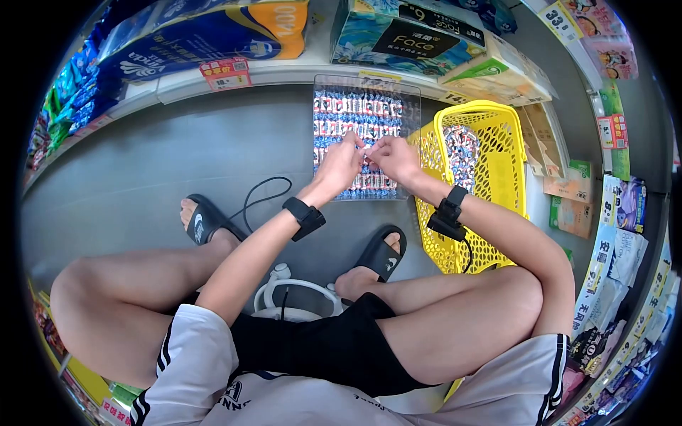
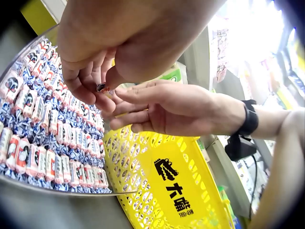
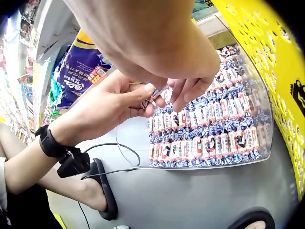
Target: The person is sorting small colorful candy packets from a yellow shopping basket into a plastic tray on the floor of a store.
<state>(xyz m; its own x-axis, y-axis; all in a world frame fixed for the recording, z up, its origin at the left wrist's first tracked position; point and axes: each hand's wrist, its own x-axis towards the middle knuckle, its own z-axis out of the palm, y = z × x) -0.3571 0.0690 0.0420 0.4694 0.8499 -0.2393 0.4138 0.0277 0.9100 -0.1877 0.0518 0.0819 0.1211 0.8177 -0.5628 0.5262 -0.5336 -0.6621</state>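
Over a clear tray (image 1: 415, 106) of wrapped candies, both hands meet at one small wrapped candy (image 3: 151, 101). My left hand (image 1: 342, 162) pinches it between thumb and fingertips. The right hand (image 1: 395, 157) comes from the other side, its thumb and forefinger at the wrapper's end, its other fingers loosely bent in the left wrist view. Most of this candy is hidden behind fingers. Below, the candies in the tray (image 3: 205, 143) stand in neat rows, with red-and-white middles and blue-and-white twisted ends.
Right of the tray stands a yellow perforated basket (image 1: 522, 142) with loose wrapped candies (image 1: 462, 153) inside. Shelves with tissue packs (image 1: 412, 39) border the back and right. A black cable (image 1: 249, 202) lies on the floor near the sandals (image 1: 387, 259), and a white stool (image 1: 312, 287) stands between the legs.
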